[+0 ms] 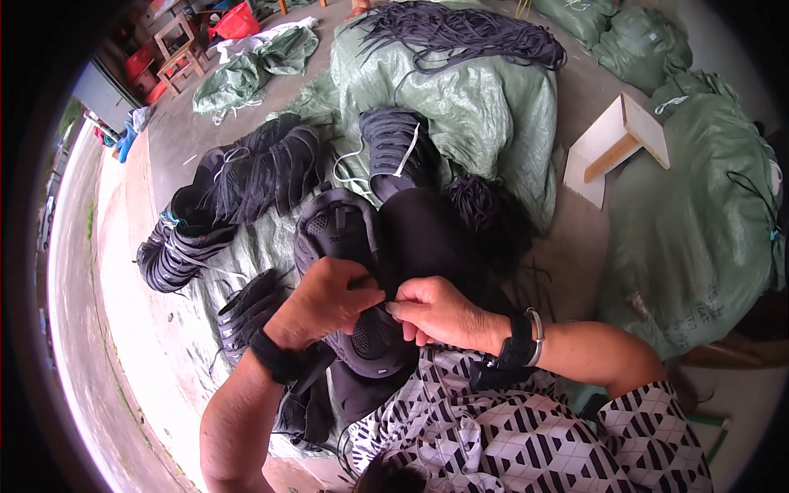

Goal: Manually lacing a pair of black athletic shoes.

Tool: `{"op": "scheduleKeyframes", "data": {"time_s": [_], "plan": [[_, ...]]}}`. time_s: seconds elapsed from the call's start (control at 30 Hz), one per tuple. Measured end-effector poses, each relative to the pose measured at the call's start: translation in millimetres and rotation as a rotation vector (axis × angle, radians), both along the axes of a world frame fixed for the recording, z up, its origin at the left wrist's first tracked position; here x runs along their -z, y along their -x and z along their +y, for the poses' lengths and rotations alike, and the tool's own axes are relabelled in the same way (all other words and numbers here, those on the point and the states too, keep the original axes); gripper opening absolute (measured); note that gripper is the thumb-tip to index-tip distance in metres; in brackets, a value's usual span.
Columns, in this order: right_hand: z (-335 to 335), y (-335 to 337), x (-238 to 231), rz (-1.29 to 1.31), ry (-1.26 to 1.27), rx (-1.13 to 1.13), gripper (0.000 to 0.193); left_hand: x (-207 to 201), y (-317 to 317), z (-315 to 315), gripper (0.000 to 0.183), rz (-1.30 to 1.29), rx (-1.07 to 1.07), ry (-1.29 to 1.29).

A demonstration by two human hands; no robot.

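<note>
A black padded piece with a thick rim and mesh panels [333,230] lies across my lap; I cannot tell its exact kind. My left hand [333,296] is over its middle, fingers curled and closed. Close beside it, my right hand [431,308] pinches thumb against forefinger at the piece's edge. Whatever sits between the fingertips of either hand is too small or hidden to make out. A dark bunch of thin cords [489,218] hangs next to my dark-clad leg [427,238].
Bundles of nested black pieces [255,177] lie ahead and left, some tied with white strips. Many dark flat cords [460,33] are heaped on a green woven sack [518,107]. A wooden stand [616,144] and bulging green sacks [682,238] are at right; a small chair [177,53] is far left.
</note>
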State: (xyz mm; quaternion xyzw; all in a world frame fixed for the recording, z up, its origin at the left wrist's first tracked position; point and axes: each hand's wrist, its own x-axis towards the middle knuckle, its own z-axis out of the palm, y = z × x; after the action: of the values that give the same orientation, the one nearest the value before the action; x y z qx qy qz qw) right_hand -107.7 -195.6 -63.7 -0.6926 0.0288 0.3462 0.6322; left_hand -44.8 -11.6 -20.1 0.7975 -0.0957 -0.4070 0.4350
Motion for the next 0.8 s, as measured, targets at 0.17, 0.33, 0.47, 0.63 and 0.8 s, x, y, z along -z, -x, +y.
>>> {"op": "scheduleKeyframes", "data": {"time_s": [0.17,0.33,0.47,0.63,0.8], "plan": [[6.2,5.0,3.6,-0.072,0.009,0.087,0.02,8.4,17.1,-6.6,0.013,-0.205,-0.065,-0.04],[6.7,5.0,2.5,0.376,-0.238,0.315,0.019,7.7,18.4,-7.1,0.013,-0.267,-0.03,-0.109],[11.9,8.1,-0.3,-0.171,0.131,0.119,0.018,3.4,30.8,-20.5,0.015,-0.613,0.117,-0.464],[13.0,13.7,2.7,-1.011,0.673,-0.186,0.009,8.2,44.2,-26.3,0.017,-0.698,0.076,-0.577],[17.7,13.6,8.5,-1.153,0.676,-0.194,0.007,10.8,46.6,-20.6,0.018,-0.675,0.011,-0.536]]}}
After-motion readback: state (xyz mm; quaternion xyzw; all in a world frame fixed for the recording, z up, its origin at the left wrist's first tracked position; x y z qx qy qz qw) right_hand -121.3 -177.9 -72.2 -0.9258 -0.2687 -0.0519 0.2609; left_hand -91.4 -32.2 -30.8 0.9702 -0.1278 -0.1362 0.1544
